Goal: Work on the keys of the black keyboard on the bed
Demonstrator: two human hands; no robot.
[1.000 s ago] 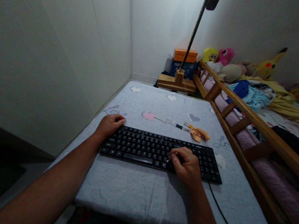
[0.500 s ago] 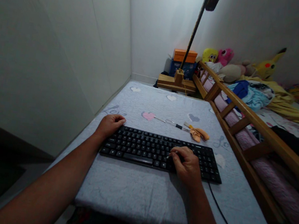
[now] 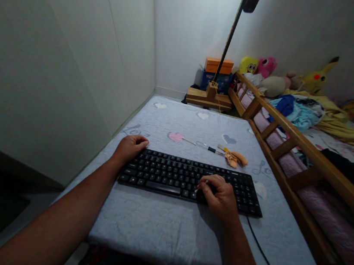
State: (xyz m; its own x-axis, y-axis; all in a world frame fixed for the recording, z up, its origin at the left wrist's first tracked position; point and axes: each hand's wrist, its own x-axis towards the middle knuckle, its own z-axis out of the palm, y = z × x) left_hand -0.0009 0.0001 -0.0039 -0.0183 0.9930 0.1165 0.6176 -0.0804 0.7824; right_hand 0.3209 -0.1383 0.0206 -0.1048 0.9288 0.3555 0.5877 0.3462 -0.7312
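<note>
A black keyboard (image 3: 165, 172) lies flat on the cloth-covered table. At its upper left corner, my left hand (image 3: 129, 147) is closed on the edge, the thumb pointing along the back side. My right hand (image 3: 221, 195) is over the right part of the keys, fingers pinched around a cotton swab (image 3: 196, 190). Only the swab's small white tip shows below the fingers, close to the keys near the arrow section. Behind the keyboard lie another thin white stick (image 3: 189, 141), a screwdriver (image 3: 211, 149) with a clear handle, a brush (image 3: 222, 147) and a crumpled orange cloth (image 3: 235, 158).
The keyboard's cable (image 3: 262, 250) runs off the near right of the table (image 3: 158, 221). A wooden bed rail (image 3: 294, 130) borders the right side, and a white wardrobe (image 3: 77, 50) the left. Beyond the table stands a pole on a wooden base (image 3: 198, 95).
My right hand has shifted slightly down and left over the keys, with the swab tip moving along. My left hand and the keyboard have stayed in place.
</note>
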